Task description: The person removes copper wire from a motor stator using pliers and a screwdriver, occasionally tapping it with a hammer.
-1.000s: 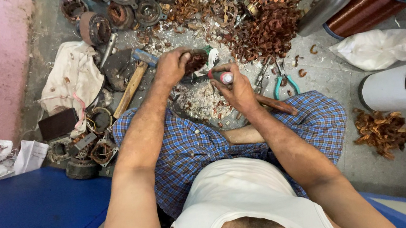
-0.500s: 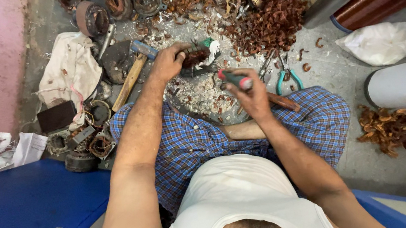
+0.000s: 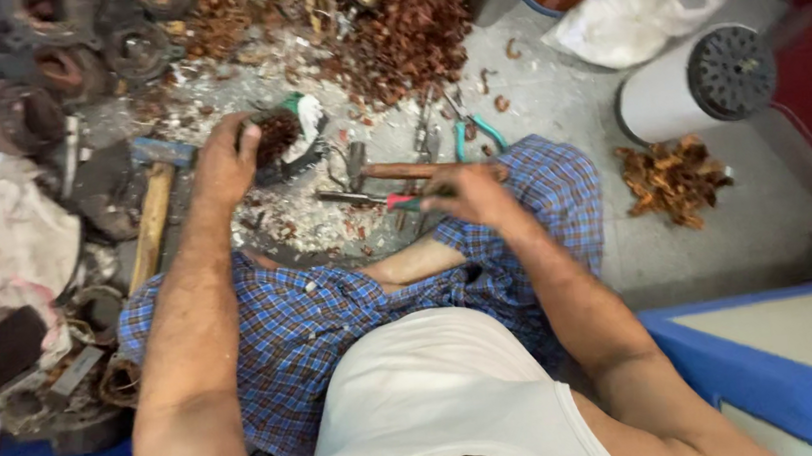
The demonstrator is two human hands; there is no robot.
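Copper-wound stator [image 3: 278, 136] gripped by left hand [image 3: 223, 162]; right hand [image 3: 468, 196] fingers closed on screwdriver [image 3: 373, 199]; white bag [image 3: 640, 17] top right.

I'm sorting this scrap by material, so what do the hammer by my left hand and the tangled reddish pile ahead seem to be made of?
The hammer looks like a pale, worn wooden handle with a dull grey-blue head, probably steel. The tangled reddish pile looks like bare copper wire, judging by its shiny red-brown strands; the blur leaves any coating unclear.

scrap pile [image 3: 406, 37] ahead, bare floor [image 3: 553, 92] right
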